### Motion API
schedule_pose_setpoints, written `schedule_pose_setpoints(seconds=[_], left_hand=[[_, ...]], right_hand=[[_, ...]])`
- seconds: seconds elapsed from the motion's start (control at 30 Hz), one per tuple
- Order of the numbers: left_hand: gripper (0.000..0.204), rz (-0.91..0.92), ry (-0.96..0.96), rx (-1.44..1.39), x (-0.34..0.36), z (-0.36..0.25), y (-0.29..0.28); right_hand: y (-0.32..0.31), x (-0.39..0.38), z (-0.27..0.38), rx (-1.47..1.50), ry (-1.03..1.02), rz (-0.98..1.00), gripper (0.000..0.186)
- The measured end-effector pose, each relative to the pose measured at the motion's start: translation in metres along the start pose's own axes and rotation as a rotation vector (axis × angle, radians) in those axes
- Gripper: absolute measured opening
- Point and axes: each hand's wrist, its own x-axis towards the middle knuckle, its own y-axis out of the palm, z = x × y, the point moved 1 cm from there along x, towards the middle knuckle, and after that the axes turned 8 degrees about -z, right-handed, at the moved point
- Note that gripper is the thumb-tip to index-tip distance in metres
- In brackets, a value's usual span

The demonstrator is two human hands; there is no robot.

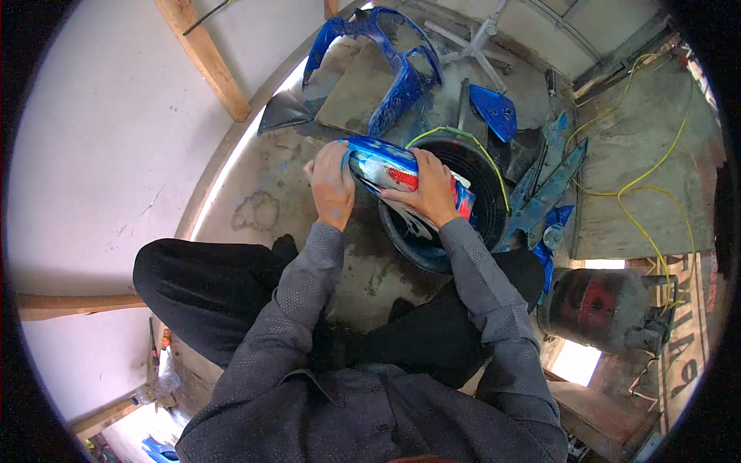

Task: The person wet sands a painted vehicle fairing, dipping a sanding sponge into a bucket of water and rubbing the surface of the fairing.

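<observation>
A curved, glossy motorcycle body panel (378,160) in blue, white and red spans the space between my hands, its right end over a black tub (413,253). My left hand (330,184) grips the panel's left end, its fingers curled round the edge. Farther right, my right hand (432,189) clasps the panel with the fingers over the top and the thumb on the near face. Pale smears mark my left hand. A yellow-green hose or cord (494,166) runs along the tub's far rim. The panel's underside and the tub's contents are partly hidden.
Beyond the tub lie a large blue fairing frame (405,85) and a small blue panel (494,112). Worn blue strips (548,181) rest at its right. A dark, red-marked cylindrical tank (594,301) stands right, near a yellow cable (637,220). A white wall (116,154) borders the left.
</observation>
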Motion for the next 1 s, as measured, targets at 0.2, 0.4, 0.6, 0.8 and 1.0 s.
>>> schedule_pose_setpoints(seconds=[0.2,0.4,0.6,0.8,1.0], left_hand=[[0.041,0.189,0.152,-0.138,-0.025,-0.036,0.013],[0.04,0.147,0.161,0.003,-0.001,-0.003,0.0],[0.038,0.184,0.136,-0.127,-0.033,-0.036,0.02],[0.031,0.167,0.026,-0.015,0.008,-0.002,0.0],[0.038,0.217,0.133,-0.139,-0.028,-0.042,0.023]], right_hand=[[0.016,-0.004,-0.023,-0.013,-0.002,-0.006,0.118],[0.01,0.0,-0.009,0.039,0.016,0.022,0.12],[0.009,-0.002,-0.008,-0.028,-0.02,-0.037,0.11],[0.002,0.0,-0.001,-0.009,-0.006,0.006,0.108],[0.009,-0.003,-0.014,-0.035,-0.009,-0.029,0.109]])
